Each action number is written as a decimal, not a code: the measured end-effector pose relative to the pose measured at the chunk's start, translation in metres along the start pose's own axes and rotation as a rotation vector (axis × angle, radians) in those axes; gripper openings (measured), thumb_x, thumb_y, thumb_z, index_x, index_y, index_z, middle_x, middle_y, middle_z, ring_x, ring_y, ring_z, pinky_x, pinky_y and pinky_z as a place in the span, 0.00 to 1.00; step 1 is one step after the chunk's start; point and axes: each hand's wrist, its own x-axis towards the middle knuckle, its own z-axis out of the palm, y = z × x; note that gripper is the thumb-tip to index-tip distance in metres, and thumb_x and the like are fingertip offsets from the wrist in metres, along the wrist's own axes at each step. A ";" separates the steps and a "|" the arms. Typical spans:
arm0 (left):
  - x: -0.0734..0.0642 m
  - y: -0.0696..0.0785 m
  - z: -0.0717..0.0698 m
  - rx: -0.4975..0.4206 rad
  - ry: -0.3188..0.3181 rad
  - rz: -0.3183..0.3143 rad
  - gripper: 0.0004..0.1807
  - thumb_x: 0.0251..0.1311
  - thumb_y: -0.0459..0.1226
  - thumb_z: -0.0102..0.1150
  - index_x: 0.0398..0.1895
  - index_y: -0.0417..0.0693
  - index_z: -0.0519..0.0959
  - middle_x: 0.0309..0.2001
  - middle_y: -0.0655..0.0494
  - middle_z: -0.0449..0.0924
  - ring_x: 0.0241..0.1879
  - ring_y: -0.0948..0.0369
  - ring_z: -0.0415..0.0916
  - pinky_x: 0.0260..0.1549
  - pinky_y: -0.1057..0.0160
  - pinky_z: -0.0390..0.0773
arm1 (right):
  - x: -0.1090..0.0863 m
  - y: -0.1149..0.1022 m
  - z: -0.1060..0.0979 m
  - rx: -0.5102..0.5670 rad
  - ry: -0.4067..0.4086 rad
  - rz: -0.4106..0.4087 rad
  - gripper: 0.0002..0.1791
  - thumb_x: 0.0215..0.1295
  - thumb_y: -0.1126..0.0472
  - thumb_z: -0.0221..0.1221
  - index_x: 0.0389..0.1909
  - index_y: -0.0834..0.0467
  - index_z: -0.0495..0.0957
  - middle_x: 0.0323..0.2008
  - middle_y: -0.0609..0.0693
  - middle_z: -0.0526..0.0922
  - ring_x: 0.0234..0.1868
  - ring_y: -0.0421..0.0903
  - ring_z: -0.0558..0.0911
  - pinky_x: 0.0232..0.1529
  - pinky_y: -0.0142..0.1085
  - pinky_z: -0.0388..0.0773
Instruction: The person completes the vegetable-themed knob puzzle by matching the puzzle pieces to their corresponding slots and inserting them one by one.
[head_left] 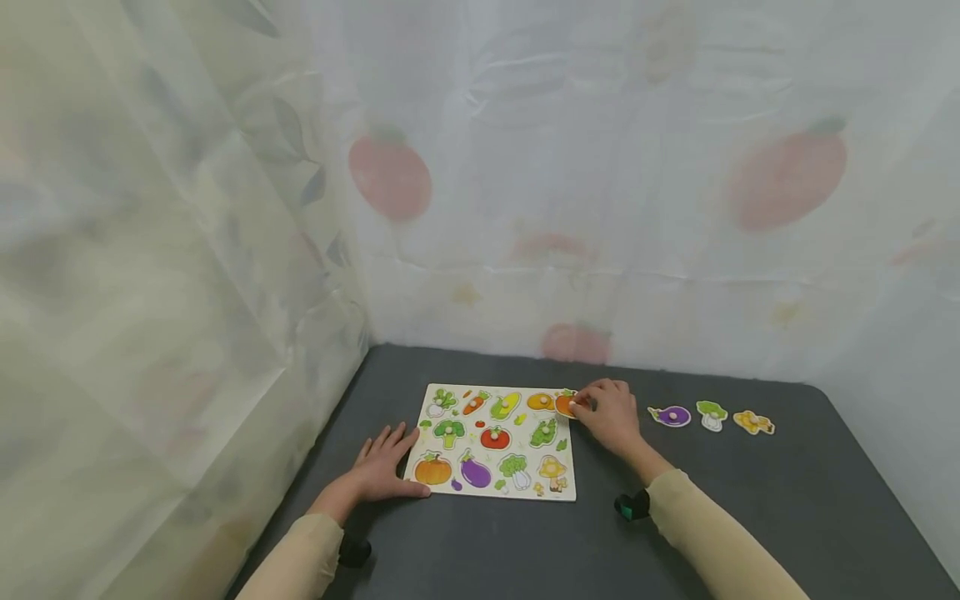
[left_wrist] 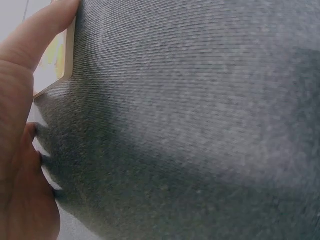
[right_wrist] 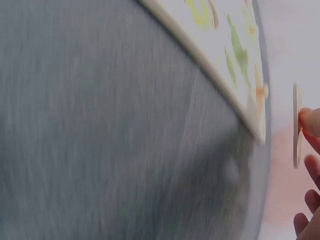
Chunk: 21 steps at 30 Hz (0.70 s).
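Observation:
A white vegetable puzzle board (head_left: 468, 450) lies flat on the dark table, with knobbed pieces such as a carrot (head_left: 476, 403), a corn cob and a tomato (head_left: 495, 437) in it. My left hand (head_left: 384, 468) rests at the board's left edge, fingers spread; in the left wrist view the thumb (left_wrist: 42, 32) lies on a corner. Above the board's far right corner, my right hand (head_left: 609, 417) pinches an orange pumpkin piece (head_left: 564, 406). The right wrist view shows this piece (right_wrist: 296, 127) edge-on between thumb and fingers, raised off the board.
Right of the right hand, an eggplant piece (head_left: 670, 416), a leafy green vegetable piece (head_left: 711, 415) and a yellow mushroom piece (head_left: 753, 422) lie in a row on the dark table (head_left: 517, 550). Pale printed sheets (head_left: 630, 208) hang behind and at both sides.

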 end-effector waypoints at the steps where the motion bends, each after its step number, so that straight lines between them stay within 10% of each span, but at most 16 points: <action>1: -0.001 0.001 -0.001 0.002 -0.009 0.003 0.65 0.46 0.68 0.72 0.82 0.47 0.56 0.80 0.36 0.47 0.78 0.33 0.39 0.70 0.27 0.38 | -0.001 -0.006 0.002 0.015 -0.007 -0.007 0.10 0.65 0.48 0.70 0.37 0.51 0.88 0.52 0.55 0.80 0.62 0.61 0.67 0.62 0.61 0.61; 21: -0.001 0.007 -0.010 0.023 -0.065 -0.034 0.65 0.46 0.65 0.74 0.83 0.49 0.54 0.81 0.38 0.46 0.79 0.35 0.38 0.71 0.29 0.40 | -0.022 -0.111 0.069 0.087 -0.076 -0.217 0.06 0.61 0.46 0.73 0.29 0.41 0.88 0.44 0.43 0.81 0.52 0.49 0.73 0.51 0.50 0.71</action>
